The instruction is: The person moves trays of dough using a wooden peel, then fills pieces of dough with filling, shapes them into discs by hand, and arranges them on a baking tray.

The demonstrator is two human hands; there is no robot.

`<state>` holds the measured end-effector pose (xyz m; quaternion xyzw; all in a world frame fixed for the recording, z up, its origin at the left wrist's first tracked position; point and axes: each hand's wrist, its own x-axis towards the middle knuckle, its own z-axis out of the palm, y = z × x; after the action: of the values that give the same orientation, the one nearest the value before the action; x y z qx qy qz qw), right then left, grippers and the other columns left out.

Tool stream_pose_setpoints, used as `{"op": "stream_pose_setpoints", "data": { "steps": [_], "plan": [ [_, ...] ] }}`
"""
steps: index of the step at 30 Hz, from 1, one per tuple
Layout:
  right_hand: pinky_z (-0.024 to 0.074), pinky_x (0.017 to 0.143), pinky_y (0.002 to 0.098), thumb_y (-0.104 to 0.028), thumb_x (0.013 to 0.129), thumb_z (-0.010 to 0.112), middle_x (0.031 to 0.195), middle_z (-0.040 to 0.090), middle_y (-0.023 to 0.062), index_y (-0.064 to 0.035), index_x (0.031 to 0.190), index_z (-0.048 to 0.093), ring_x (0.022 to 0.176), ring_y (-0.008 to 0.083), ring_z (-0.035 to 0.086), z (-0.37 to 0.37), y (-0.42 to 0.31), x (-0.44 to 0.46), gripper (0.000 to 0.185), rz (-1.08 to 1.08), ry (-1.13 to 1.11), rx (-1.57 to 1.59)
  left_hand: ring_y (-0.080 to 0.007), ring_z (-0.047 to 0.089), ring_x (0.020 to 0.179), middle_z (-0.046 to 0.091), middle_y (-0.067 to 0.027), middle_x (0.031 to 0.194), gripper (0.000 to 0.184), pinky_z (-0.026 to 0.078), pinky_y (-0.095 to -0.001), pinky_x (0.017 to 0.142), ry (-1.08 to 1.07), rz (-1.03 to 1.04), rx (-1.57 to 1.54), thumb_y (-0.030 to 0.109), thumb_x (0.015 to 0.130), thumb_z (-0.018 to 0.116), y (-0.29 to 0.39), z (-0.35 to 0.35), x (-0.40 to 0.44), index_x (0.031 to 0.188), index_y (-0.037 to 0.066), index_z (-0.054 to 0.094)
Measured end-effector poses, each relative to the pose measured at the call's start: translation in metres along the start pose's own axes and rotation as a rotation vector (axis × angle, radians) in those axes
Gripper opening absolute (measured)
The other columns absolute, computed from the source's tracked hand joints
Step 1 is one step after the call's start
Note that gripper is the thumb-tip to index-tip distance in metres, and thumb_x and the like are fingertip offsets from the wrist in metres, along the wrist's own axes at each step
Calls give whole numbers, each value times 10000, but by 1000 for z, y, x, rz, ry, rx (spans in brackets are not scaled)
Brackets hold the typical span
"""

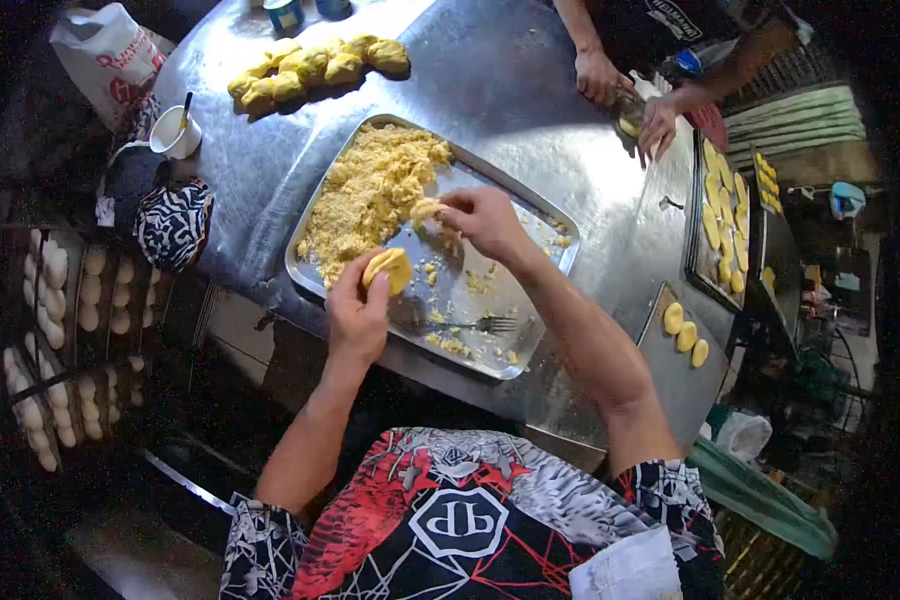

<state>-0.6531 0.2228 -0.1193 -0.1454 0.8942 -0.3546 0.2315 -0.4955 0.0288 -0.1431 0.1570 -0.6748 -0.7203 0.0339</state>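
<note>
My left hand [356,312] holds a flattened round of yellow dough [388,270] over the near left part of a metal tray [520,192]. My right hand [486,222] is closed in a pinch on a small clump of pale yellow crumbly filling [427,209], above the tray's middle. A heap of the same crumbly filling [370,180] covers the tray's left and far side. A fork [485,324] lies in the near part of the tray among scattered crumbs.
Across the steel table [480,60], a co-worker's hands [625,105] grip something partly hidden. Yellow dough lumps [315,68] sit at the back. To the right are a baking tray [722,215] of dough pieces and a smaller tray [660,345] with three rounds. A white cup [176,133] stands left.
</note>
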Motion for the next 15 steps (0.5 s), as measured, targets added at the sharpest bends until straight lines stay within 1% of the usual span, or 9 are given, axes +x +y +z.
{"op": "stream_pose_setpoints", "data": {
  "steps": [1, 3, 4, 5, 6, 8, 11, 14, 15],
  "plan": [
    [558, 779, 343, -161, 971, 635, 974, 734, 100, -39, 1196, 715, 849, 178, 688, -4, 0, -12, 268, 104, -66, 219, -159, 643, 1047, 670, -125, 1215, 349, 533, -302, 902, -1, -52, -72, 97, 1010, 565, 7, 16, 2, 1327, -48, 589],
    [557, 757, 336, -156, 986, 617, 941, 739, 101, -18, 1210, 701, 811, 134, 673, -2, 3, -43, 277, 82, 25, 496, -162, 655, 1049, 671, -116, 1192, 332, 545, -309, 904, -10, -116, -130, 139, 1048, 521, 8, 45, 8, 1312, -49, 592],
    [556, 747, 333, -153, 993, 608, 924, 742, 101, -7, 1218, 694, 792, 112, 666, 0, 5, -60, 281, 71, 76, 640, -162, 660, 1044, 673, -113, 1185, 330, 551, -310, 903, -20, -163, -254, 147, 1053, 522, 15, 59, 6, 1311, -45, 595],
    [557, 777, 355, -150, 975, 638, 968, 743, 124, -1, 1199, 699, 823, 183, 691, 5, 17, -73, 275, -52, 150, 603, -162, 666, 1040, 674, -111, 1177, 329, 556, -310, 901, -35, -210, -375, 155, 1058, 522, 22, 75, 3, 1311, -42, 598],
    [556, 736, 300, -130, 978, 651, 972, 737, 106, -10, 1232, 698, 850, 172, 691, 6, 19, -87, 285, -174, 285, 342, -162, 671, 1035, 676, -108, 1170, 328, 562, -311, 900, -55, -259, -494, 163, 1063, 523, 28, 88, -1, 1310, -38, 601],
    [549, 743, 308, -101, 929, 713, 953, 717, 98, -9, 1173, 716, 819, 191, 676, 5, 27, -114, 261, -291, 420, 196, -142, 687, 962, 695, -78, 1104, 287, 573, -302, 874, -112, -219, -434, 172, 1060, 546, 28, 107, -12, 1259, -17, 627],
    [543, 778, 387, -147, 844, 779, 885, 690, 160, -37, 1086, 737, 830, 303, 680, -1, 39, -137, 269, -335, 637, 152, -126, 685, 898, 709, -58, 1032, 275, 571, -300, 853, -201, -181, -369, 170, 1039, 588, 30, 126, -34, 1236, -17, 630],
    [539, 744, 380, -163, 818, 817, 870, 679, 151, -30, 1118, 716, 809, 287, 673, -11, 34, -160, 344, -170, 638, 394, -125, 683, 893, 709, -56, 1037, 294, 573, -305, 855, -268, -153, -410, 163, 1034, 596, 27, 126, -41, 1268, -15, 609],
    [546, 706, 342, -202, 856, 804, 868, 703, 129, -15, 1212, 678, 770, 238, 681, -13, 45, -159, 422, -129, 418, 427, -123, 679, 890, 711, -51, 1037, 328, 565, -300, 843, -300, -144, -421, 153, 1030, 603, 23, 123, -40, 1317, -6, 583]
  ]
}}
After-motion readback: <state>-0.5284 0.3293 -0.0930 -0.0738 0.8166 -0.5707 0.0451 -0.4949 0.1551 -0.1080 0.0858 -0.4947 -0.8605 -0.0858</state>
